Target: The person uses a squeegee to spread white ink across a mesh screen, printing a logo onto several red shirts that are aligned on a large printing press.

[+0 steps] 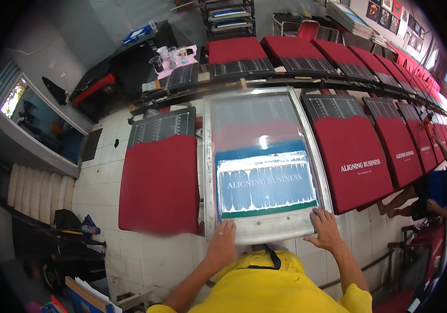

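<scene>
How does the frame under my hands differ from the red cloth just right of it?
The frame has a pale rim around see-through mesh; the cloth is red and opaque. The frame's faint lettering sits on a blue panel amid white smears; the cloth's lettering is white on red. Your left hand and right hand touch the frame; neither touches the cloth. Both bear similar large capitals.

The screen-printing frame [267, 230] I hold looks like dull, scuffed metal; its mesh [252, 112] is sheer and glossy, streaked with wet-looking white ink [257, 160]. The red fabric panel [159, 182] appears matt, the floor tiles [148, 253] smooth.
</scene>
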`<state>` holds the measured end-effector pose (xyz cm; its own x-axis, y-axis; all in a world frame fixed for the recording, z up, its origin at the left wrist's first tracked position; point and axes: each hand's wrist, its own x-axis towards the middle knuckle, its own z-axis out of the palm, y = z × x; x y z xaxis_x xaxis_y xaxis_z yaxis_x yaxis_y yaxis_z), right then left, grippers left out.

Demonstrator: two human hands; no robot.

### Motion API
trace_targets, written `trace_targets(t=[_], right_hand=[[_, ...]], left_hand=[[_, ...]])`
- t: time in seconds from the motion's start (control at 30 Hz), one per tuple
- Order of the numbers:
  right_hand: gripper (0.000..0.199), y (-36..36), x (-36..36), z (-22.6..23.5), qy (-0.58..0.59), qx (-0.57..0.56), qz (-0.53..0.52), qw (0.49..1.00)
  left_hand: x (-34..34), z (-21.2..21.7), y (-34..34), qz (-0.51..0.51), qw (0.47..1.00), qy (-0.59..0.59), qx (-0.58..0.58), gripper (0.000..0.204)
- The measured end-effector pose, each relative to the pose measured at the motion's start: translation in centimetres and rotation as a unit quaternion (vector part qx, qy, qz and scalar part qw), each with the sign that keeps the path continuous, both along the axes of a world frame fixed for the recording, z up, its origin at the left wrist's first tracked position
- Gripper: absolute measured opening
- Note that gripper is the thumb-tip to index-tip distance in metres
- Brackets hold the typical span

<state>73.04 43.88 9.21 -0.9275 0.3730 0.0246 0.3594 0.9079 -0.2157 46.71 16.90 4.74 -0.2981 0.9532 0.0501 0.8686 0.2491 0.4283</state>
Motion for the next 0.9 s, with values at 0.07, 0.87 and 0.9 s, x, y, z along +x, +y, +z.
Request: trace_targets(t=[0.07, 0.87, 0.9], right_hand=[[0.055, 1.7, 0.8, -1.5, 0.065, -0.027, -0.042, 0.997], [0.036, 11.0, -2.0, -12.4, 0.276, -0.194, -0.414, 0.845], [0.036, 11.2, -2.1, -12.4, 0.26, -0.211, -0.412, 0.848]], left_hand=[[-1.0, 0.5, -0.2, 0.01, 0.998, -0.058, 0.018, 0.056], [-10.4, -8.4, -0.5, 0.403, 0.858, -0.3, 0.109, 0.032], [-10.3, -8.8, -0.7, 0.411, 0.844, -0.321, 0.125, 0.032]])
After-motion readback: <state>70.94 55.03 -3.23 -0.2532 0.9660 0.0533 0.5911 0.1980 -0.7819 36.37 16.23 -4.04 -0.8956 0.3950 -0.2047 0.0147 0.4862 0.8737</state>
